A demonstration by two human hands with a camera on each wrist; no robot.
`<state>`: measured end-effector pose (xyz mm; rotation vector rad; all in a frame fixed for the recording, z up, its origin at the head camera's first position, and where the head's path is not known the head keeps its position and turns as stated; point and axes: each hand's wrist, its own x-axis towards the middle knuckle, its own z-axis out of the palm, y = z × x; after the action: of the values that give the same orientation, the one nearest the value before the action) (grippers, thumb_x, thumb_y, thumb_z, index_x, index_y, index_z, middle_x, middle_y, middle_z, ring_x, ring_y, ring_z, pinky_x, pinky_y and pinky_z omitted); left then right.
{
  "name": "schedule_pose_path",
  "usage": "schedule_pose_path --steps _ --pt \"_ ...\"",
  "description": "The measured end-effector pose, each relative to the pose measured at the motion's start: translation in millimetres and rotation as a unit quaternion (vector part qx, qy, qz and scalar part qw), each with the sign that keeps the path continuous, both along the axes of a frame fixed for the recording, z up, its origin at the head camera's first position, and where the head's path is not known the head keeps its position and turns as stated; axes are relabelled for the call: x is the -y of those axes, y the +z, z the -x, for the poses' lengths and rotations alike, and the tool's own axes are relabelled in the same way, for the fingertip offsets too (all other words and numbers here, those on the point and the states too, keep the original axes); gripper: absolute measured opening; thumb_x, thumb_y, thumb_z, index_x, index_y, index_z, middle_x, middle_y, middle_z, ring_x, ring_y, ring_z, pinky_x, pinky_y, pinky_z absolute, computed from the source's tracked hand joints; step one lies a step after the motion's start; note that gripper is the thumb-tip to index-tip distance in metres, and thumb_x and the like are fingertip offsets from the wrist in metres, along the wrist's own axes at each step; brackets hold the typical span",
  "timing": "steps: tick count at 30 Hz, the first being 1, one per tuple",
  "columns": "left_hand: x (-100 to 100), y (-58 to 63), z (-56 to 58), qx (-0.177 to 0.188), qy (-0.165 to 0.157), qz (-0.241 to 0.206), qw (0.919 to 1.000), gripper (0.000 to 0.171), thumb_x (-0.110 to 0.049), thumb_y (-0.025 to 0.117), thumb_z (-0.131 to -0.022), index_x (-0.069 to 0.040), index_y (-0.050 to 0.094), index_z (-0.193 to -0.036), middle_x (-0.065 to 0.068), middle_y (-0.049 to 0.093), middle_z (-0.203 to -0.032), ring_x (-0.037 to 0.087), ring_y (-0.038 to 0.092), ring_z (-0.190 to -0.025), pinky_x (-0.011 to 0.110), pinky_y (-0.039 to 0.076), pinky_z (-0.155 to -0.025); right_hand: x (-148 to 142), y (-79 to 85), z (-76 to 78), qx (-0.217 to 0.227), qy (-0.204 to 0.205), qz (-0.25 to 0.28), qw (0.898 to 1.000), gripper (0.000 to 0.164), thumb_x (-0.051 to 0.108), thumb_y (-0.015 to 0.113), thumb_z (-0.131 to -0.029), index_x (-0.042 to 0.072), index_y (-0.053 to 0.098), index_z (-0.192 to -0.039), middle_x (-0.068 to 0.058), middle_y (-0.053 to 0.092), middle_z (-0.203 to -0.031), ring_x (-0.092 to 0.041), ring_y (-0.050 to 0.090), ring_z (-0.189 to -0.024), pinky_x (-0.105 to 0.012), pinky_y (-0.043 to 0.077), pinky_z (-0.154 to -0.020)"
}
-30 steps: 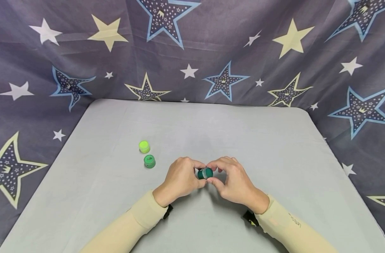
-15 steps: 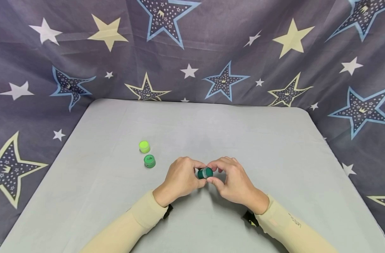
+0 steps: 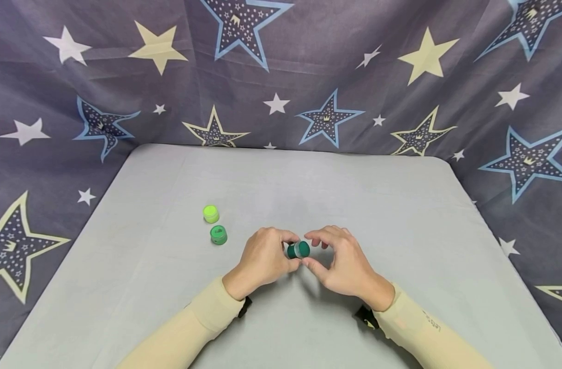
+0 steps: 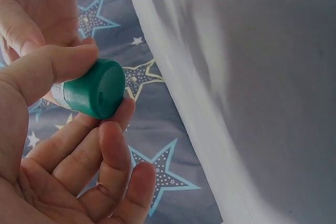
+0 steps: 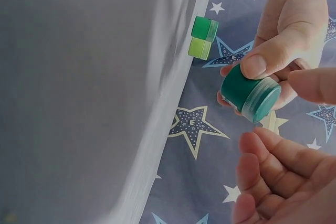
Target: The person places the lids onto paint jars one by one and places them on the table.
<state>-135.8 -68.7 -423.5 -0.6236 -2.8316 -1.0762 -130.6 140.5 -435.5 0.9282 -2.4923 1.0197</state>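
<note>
My left hand [image 3: 265,256] grips a small dark green paint jar [image 3: 298,249] between thumb and fingers, above the middle of the table. In the left wrist view the jar's rounded green base [image 4: 109,90] faces out, with part of a pale label beside the thumb. Seen from the right wrist, its clear-rimmed lid [image 5: 261,99] points toward my right hand [image 5: 289,177]. That hand stands just right of the lid, thumb and fingers curved and spread apart, with a gap between them and the jar.
A lime green jar [image 3: 211,214] and a mid-green jar [image 3: 218,234] stand close together on the table, left of my hands. The grey-white cloth-covered table [image 3: 378,195] ends at a dark star-patterned curtain [image 3: 281,77] behind.
My right hand's fingers have come off the jar's lid and spread a little up and away. The jar has shifted slightly up and left in my left hand.
</note>
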Motion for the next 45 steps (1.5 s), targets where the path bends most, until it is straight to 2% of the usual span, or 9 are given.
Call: schedule_pose_path --steps 7,16,22,28,35,45 --pt "2 0.7 1.7 -0.015 0.008 0.004 0.9998 0.027 -0.017 0.092 -0.072 -0.016 0.079 -0.096 -0.010 0.069 -0.078 0.005 0.054 -0.063 0.025 0.045 -0.056 0 1.6 0.8 -0.008 -0.007 0.007 1.000 0.036 0.018 0.084 -0.080 0.007 0.073 -0.113 0.007 0.065 -0.092 -0.015 0.057 -0.080 -0.035 0.043 -0.073" --pt "6 1.1 4.6 -0.025 0.022 -0.006 0.9994 0.026 -0.012 0.088 -0.071 -0.016 0.076 -0.094 -0.009 0.068 -0.079 0.007 0.054 -0.065 0.026 0.045 -0.057 0 2.2 -0.2 -0.006 -0.016 0.007 1.000 0.037 0.016 0.083 -0.078 0.012 0.073 -0.114 0.009 0.065 -0.091 -0.010 0.054 -0.081 -0.034 0.043 -0.073" --pt "11 2.0 8.1 -0.043 0.030 -0.012 0.9985 0.027 -0.013 0.089 -0.068 -0.014 0.079 -0.094 -0.004 0.066 -0.085 0.015 0.059 -0.077 0.032 0.049 -0.065 0 3.6 0.1 -0.008 -0.021 0.003 1.000 0.037 0.017 0.084 -0.078 0.012 0.074 -0.113 0.010 0.064 -0.090 -0.010 0.053 -0.080 -0.034 0.042 -0.072" --pt "16 4.4 12.0 -0.037 0.045 -0.008 0.9983 0.028 -0.014 0.090 -0.068 -0.014 0.078 -0.093 -0.004 0.061 -0.082 0.014 0.054 -0.077 0.032 0.047 -0.065 -1 2.9 0.6 -0.007 -0.026 -0.004 1.000 0.036 0.017 0.084 -0.078 0.011 0.075 -0.112 0.010 0.063 -0.089 -0.009 0.053 -0.079 -0.033 0.042 -0.072" --pt "26 8.5 19.7 -0.020 0.062 0.032 0.9973 0.026 -0.015 0.089 -0.071 -0.014 0.076 -0.094 -0.003 0.063 -0.084 0.018 0.055 -0.080 0.035 0.048 -0.068 -4 4.0 0.9 0.002 -0.036 -0.013 0.999 0.035 0.017 0.083 -0.078 0.011 0.075 -0.111 0.011 0.062 -0.088 -0.009 0.053 -0.078 -0.033 0.042 -0.074" --pt "40 4.3 33.0 -0.011 0.068 0.137 0.9882 0.021 -0.015 0.088 -0.070 -0.013 0.075 -0.086 -0.001 0.069 -0.081 0.022 0.059 -0.080 0.042 0.049 -0.077 -6 5.0 1.1 0.007 -0.044 -0.022 0.999 0.035 0.018 0.084 -0.078 0.011 0.075 -0.111 0.011 0.062 -0.088 -0.010 0.054 -0.078 -0.034 0.042 -0.076"
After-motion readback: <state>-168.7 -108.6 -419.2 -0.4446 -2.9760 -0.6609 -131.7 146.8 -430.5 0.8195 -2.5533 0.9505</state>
